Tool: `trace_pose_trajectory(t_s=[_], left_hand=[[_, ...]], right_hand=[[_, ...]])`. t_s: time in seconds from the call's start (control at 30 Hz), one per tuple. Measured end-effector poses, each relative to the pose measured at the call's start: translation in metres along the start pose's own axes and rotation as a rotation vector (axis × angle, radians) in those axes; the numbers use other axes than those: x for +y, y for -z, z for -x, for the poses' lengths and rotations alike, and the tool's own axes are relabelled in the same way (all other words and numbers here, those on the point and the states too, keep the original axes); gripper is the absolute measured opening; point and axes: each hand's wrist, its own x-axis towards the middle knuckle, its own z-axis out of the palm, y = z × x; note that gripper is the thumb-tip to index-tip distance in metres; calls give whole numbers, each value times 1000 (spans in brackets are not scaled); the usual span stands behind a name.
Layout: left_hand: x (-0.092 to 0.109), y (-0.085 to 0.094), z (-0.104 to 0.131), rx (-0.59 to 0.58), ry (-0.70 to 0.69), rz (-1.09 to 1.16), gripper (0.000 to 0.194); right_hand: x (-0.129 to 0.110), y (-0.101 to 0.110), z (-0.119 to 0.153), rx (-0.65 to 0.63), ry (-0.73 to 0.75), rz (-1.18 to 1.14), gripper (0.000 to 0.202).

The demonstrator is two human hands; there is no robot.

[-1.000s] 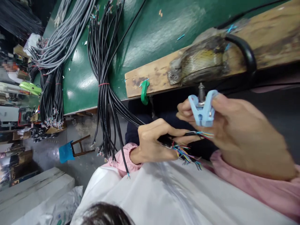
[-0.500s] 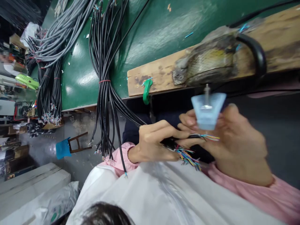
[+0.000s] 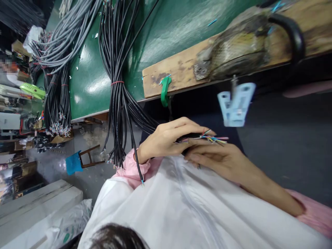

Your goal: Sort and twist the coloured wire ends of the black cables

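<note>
My left hand [image 3: 169, 140] is closed around the stripped ends of several black cables [image 3: 190, 137]. Thin coloured wires [image 3: 214, 138] fan out past its fingertips. Close against it, my right hand [image 3: 220, 155] has its fingers bent and pressed on the cable ends from below; part of what it grips is hidden. Above the right hand, and apart from it, a light-blue plastic clip with two flared arms [image 3: 236, 109] hangs from a metal pin under a tape-wrapped tool [image 3: 236, 52].
The tool sits on a wooden plank [image 3: 178, 74] along the green table [image 3: 88, 90]. A green plastic lever [image 3: 165, 91] is at the plank's edge. A tied black cable bundle [image 3: 118, 69] drapes over the table edge. Grey cables [image 3: 75, 31] lie farther left; a blue stool [image 3: 74, 163] stands below.
My right hand has come down and left, away from the blue clip to the cable ends. The clip's arms now stand farther apart. My left hand has shifted slightly up.
</note>
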Motion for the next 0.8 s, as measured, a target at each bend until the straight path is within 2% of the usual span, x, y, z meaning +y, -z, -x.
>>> trace_pose_trajectory(t_s=[0.17, 0.27, 0.37, 0.43, 0.5, 0.6, 0.73, 0.8], left_hand=[[7, -13, 14, 124, 31, -151, 22], [14, -13, 17, 144, 66, -188, 27], [15, -13, 17, 79, 89, -202, 28], [15, -13, 16, 53, 76, -219, 29], [14, -14, 13, 80, 48, -236, 30], [14, -16, 10, 142, 20, -272, 31], [13, -17, 8, 119, -18, -316, 32], [12, -17, 8, 125, -35, -337, 31]], right_hand=[[-3, 1, 9, 354, 80, -66, 34], [-10, 4, 12, 477, 213, -19, 11], [-18, 5, 11, 539, 268, 27, 6], [-20, 4, 11, 534, 270, 18, 6], [-19, 2, 11, 529, 246, -21, 8], [-12, -2, 10, 592, 224, -59, 10], [-9, -7, 8, 651, 296, -29, 11], [-10, -9, 7, 719, 294, 19, 13]])
